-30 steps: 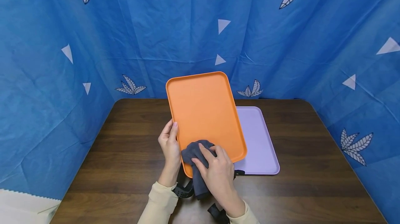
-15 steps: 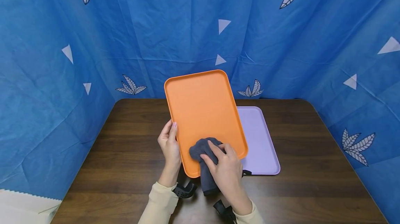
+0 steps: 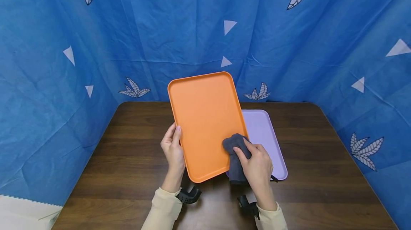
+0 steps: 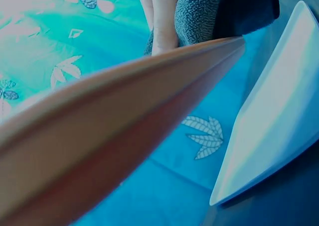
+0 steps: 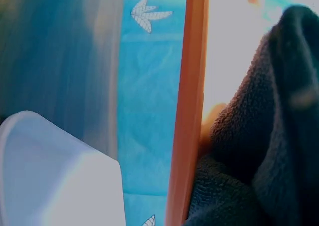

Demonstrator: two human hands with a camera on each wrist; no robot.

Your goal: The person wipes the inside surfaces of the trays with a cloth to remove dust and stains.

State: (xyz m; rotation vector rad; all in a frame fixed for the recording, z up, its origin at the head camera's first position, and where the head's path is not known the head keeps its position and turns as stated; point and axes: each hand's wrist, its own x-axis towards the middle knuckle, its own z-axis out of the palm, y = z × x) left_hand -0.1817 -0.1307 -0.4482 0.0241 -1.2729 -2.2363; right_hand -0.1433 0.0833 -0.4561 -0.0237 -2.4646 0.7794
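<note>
An orange tray (image 3: 205,119) is held up at a tilt over the table, its inner face toward the head camera. My left hand (image 3: 173,149) grips its left edge, thumb on the rim and the other fingers behind it. In my right hand (image 3: 257,162) is a dark grey cloth (image 3: 236,158), pinched between thumb and fingers. The cloth lies against the tray's lower right edge, and its loose end hangs below. The right wrist view shows the bunched cloth (image 5: 234,186) close against the orange rim (image 5: 192,106).
A lavender tray (image 3: 263,133) lies on the brown wooden table (image 3: 135,144), partly hidden behind the orange one. Blue patterned fabric (image 3: 205,26) hangs behind the table and along both sides. Each wrist wears a black strap.
My right hand has slid the cloth rightward and slightly up, from the orange tray's lower left corner to its right edge. The left hand and the tray have barely shifted.
</note>
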